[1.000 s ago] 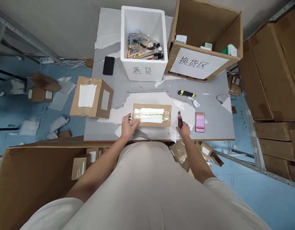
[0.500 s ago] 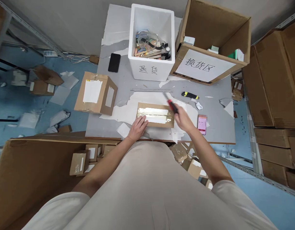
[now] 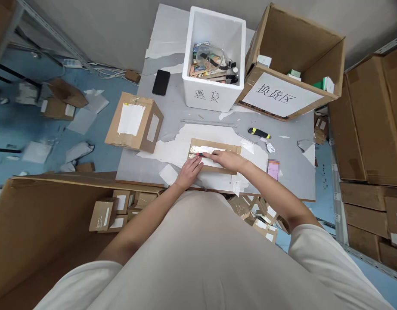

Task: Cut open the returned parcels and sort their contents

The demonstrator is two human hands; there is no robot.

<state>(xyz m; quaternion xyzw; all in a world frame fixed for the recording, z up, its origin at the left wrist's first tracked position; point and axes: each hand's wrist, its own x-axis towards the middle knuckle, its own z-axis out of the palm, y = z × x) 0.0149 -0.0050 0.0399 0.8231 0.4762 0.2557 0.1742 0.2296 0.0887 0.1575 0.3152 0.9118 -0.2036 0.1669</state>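
Observation:
A flat cardboard box (image 3: 218, 168) with a white label and shiny clear tape lies before me on the table. My left hand (image 3: 189, 172) rests on its near left corner, fingers stretched out over the edge. In my right hand (image 3: 229, 160) is a red and black utility knife (image 3: 200, 154), its blade pointing left at the taped left end of the box. The knife tip is close to my left fingertips; whether the blade is in the tape I cannot tell. Much of the label is hidden under my right hand.
A white foam bin (image 3: 214, 95) with assorted goods and a large open carton (image 3: 336, 88) stand at the back. A taped carton (image 3: 134, 122) sits left, below a black phone (image 3: 161, 82). A yellow-black cutter (image 3: 259, 133) and a pink-screened phone (image 3: 273, 170) lie right.
My right hand has swung left across the box, bringing the knife from its right end to its left end. My left hand stays on the near left corner. The view has shifted slightly.

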